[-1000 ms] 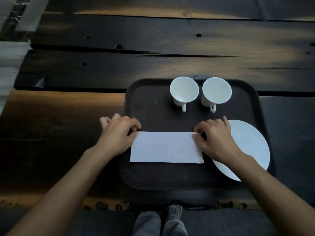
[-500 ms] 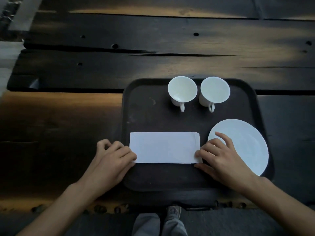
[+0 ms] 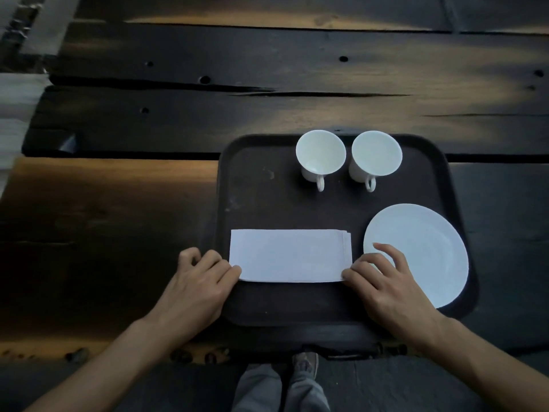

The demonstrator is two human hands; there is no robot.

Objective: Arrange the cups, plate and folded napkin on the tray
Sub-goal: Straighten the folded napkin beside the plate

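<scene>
A dark square tray (image 3: 261, 191) lies on the wooden table. Two white cups stand side by side at its far edge, the left cup (image 3: 320, 154) and the right cup (image 3: 376, 154), handles toward me. A white plate (image 3: 424, 248) rests in the tray's near right corner. A white folded napkin (image 3: 289, 254) lies flat in the near left part. My left hand (image 3: 202, 281) touches the napkin's near left corner with curled fingers. My right hand (image 3: 383, 278) touches its near right corner, fingers spread over the plate's left rim.
The table is made of dark wooden planks (image 3: 267, 114) with gaps and knot holes. Its near edge runs just below the tray. My legs and a shoe (image 3: 303, 367) show under the edge. A pale floor strip (image 3: 15, 99) lies at the far left.
Both hands slid from the napkin's far corners toward me to its near corners. The napkin stayed flat on the tray and the cups and plate did not move.
</scene>
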